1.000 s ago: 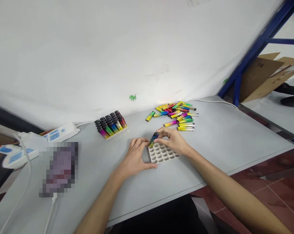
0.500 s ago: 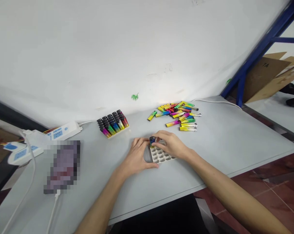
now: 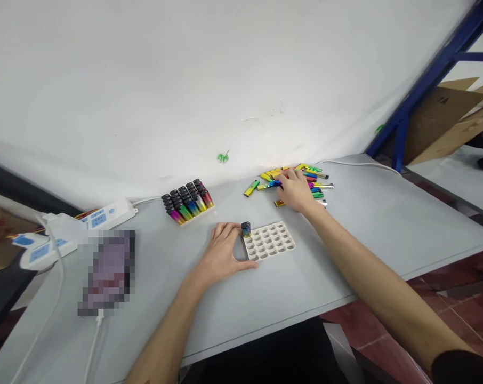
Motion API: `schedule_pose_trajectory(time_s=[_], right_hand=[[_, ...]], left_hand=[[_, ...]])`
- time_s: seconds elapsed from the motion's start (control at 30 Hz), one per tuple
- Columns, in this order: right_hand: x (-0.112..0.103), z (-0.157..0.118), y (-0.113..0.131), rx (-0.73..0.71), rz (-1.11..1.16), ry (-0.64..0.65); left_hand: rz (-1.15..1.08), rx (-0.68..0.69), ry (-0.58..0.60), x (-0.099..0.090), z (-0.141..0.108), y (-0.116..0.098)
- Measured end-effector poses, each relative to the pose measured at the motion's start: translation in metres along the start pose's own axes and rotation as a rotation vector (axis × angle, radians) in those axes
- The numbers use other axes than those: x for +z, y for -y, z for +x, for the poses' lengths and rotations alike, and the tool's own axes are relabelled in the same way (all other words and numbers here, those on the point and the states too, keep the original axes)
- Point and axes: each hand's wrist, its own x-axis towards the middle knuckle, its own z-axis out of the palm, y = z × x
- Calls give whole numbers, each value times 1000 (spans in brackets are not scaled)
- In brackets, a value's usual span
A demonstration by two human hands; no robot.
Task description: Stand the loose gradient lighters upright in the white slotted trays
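A white perforated tray with rows of oval holes lies on the table. One upright lighter with a black top and blue-yellow body stands in its far left corner hole. My left hand grips the tray's left side, thumb at the near corner and fingertips by the far corner, beside the lighter. My right hand is over a loose pile of shiny multicoloured lighters, palm down. Its fingertips touch or hover at a blue and yellow lighter; whether they grip it is hidden.
A second tray packed with upright lighters stands at the back left. Further left are a white power strip, a pixelated purple device and white cables. A wall bounds the back; a blue frame and cardboard boxes are right.
My right hand has left the lighter standing in the tray and moved back and right to the pile. My left hand stays at the tray. The view has shifted slightly.
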Motion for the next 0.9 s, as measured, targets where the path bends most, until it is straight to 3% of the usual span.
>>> schedule_pose_trajectory(time_s=[0.13,0.27,0.43,0.53,0.6,0.77,0.9], right_hand=[[11,17,-4,-37,-84,79],[9,16,-5,-88,80,-7],[-7,-7,7,105,793,-86],[-19,-28,23,249,1279,-20],[-26,-41,33,325,1462,50],[-28,-61,40,441,1579,223],[-18,-64,34,471,1533,200]], left_hand=[[15,-29,-5,-3,-1,1],[5,-30,-3,-5,-1,-3],[-18,-20,6,-6,-1,-3],[-27,-32,18,-8,-2,-2],[-28,-42,24,-9,-3,-2],[-29,-23,23,-9,-8,-1],[-30,-20,16,-8,-9,2]])
